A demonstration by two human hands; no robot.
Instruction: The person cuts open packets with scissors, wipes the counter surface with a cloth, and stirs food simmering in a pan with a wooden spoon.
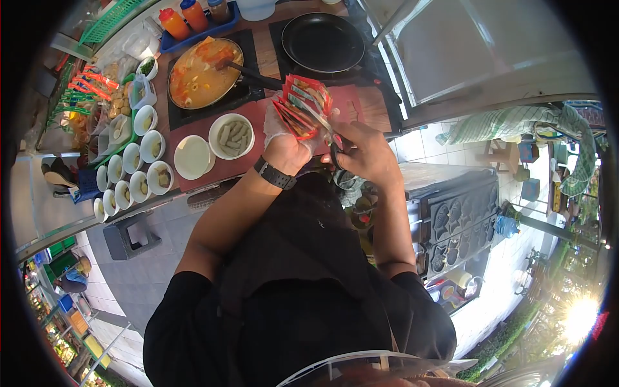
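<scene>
My left hand, with a dark watch on its wrist, holds a fanned bunch of red sachets and some clear plastic. Scissors are gripped in my right hand, their blades lying across the sachets. Left of the hands, a white bowl holds greyish rolled pieces, and beside it is a pale round bowl or lid. Behind them a pan of orange soup has a dark-handled ladle resting in it, its handle reaching toward the sachets.
An empty black pan sits at the back right. Several small white cups stand at the left, near sauce bottles in a blue tray. A moulded metal griddle is to the right.
</scene>
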